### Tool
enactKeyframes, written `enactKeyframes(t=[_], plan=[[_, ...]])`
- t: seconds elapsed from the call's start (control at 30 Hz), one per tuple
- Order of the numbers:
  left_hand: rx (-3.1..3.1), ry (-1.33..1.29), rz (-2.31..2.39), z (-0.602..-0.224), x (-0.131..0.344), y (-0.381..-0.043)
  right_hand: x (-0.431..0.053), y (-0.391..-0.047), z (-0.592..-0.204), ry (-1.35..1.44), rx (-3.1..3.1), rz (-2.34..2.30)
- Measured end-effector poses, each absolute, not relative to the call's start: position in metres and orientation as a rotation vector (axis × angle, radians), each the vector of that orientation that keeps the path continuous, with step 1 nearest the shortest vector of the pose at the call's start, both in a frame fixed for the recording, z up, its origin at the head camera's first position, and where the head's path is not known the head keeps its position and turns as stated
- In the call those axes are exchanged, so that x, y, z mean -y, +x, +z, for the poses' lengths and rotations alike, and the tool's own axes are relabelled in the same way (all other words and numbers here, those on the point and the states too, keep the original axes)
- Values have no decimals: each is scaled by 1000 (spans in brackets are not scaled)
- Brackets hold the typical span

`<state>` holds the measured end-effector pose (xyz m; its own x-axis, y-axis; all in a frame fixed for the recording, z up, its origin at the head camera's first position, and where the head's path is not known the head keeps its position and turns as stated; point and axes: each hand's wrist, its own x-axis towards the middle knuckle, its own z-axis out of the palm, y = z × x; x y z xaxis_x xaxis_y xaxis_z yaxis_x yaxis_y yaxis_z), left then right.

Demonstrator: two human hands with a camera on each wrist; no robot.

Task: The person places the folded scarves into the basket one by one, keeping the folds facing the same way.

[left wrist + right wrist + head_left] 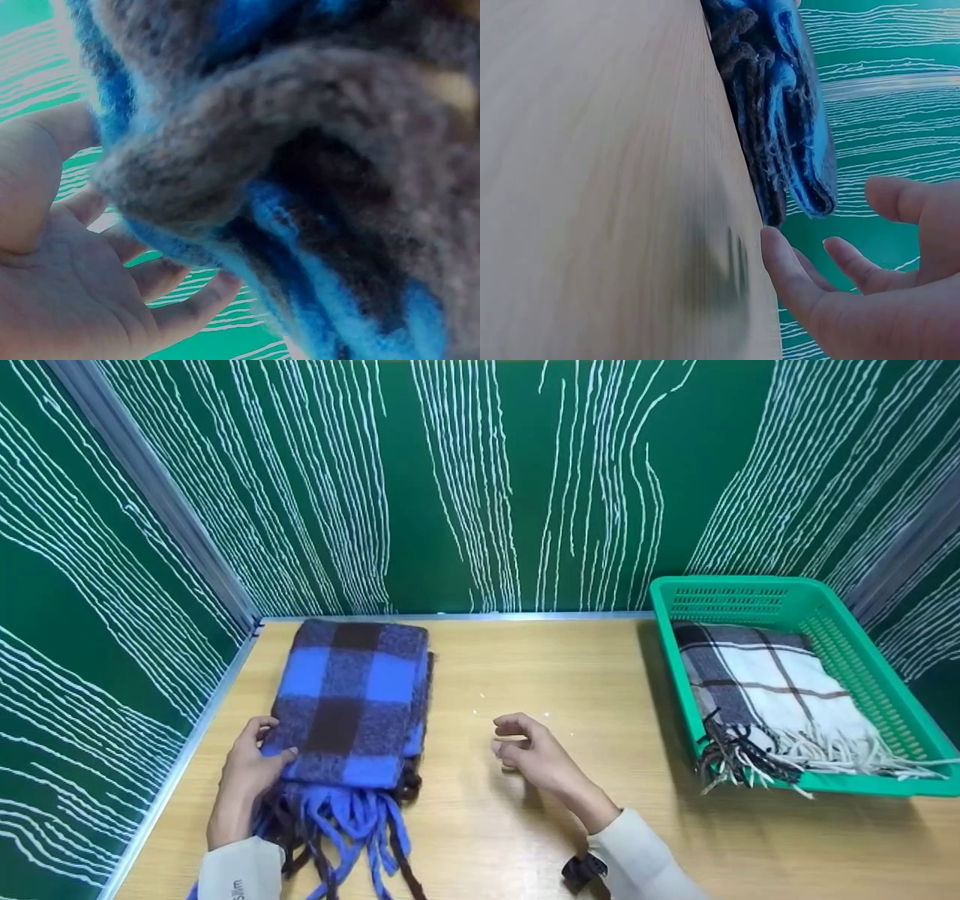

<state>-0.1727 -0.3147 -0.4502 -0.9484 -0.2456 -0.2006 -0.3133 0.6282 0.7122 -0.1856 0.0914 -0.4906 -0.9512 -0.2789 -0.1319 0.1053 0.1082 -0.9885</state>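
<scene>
A folded blue, grey and dark brown checked scarf (345,697) lies on the left of the table, its long twisted fringe (360,817) hanging toward the near side. My left hand (251,761) grips its left edge near the fringe, thumb over the top. The left wrist view brings the thick fringe and folds (300,172) up close; the fabric hides some fingertips of the left hand (82,277). To the right of the scarf, my right hand (536,754) is held over the table with loosely bent fingers, touching nothing. The right wrist view has the scarf's layered side (780,120) beyond the right hand (855,277).
A green plastic basket (675,675) stands on the right, holding a folded white, grey and brown checked scarf (780,682) whose fringe spills over the near rim. Small white specks dot the wooden table (480,660). Green panels with white wavy lines (525,487) enclose the back and sides.
</scene>
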Motion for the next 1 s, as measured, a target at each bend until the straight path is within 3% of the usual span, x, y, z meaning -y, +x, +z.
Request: enactKeyframes(t=[1.0], plan=[[-2673, -282, 1265, -443, 290, -170, -78, -180, -493, 22, -1926, -2049]])
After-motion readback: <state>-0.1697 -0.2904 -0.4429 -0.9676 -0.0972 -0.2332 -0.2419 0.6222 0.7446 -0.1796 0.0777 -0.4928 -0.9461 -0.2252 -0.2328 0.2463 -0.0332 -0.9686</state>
